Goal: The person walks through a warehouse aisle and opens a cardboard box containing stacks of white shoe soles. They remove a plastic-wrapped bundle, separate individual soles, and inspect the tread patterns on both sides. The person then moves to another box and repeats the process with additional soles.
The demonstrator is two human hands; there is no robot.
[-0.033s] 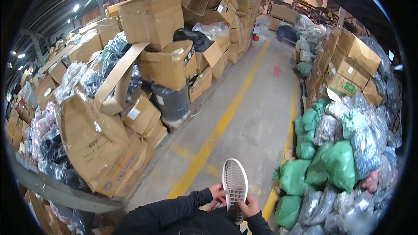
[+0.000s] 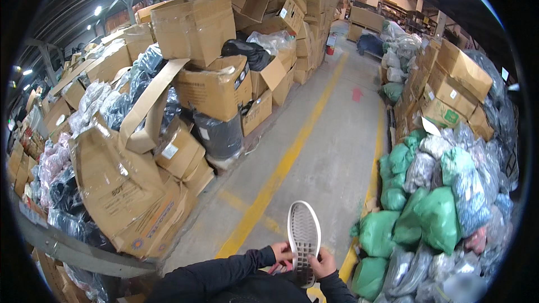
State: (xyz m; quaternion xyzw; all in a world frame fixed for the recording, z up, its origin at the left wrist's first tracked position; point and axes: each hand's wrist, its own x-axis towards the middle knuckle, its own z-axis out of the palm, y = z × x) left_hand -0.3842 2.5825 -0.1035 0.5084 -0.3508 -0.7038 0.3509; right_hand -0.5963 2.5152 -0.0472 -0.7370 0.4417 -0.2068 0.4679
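A shoe sole (image 2: 304, 227) with a white rim and a grey latticed face stands almost upright in front of my body. My right hand (image 2: 322, 264) is closed on its lower right edge, the thumb lying over the lattice. Against the left edge, my left hand (image 2: 282, 251) has its fingers curled. A red tool-like piece (image 2: 281, 268) shows under that hand and seems to be held in it; its kind is too small and covered to make out. The sole's lower end comes close to my dark clothing.
Cardboard boxes (image 2: 193, 28) and wrapped bundles pile up on the left, behind a grey rail (image 2: 84, 255). Green sacks (image 2: 438, 219) and clear plastic bags lie along the right. Between them runs a grey floor aisle (image 2: 331, 151) with yellow lines. A red extinguisher-like object (image 2: 330, 50) stands farther back.
The sole has turned slightly and sits a little higher. My left hand has shifted slightly right and the red piece has turned under it. My right hand keeps its hold.
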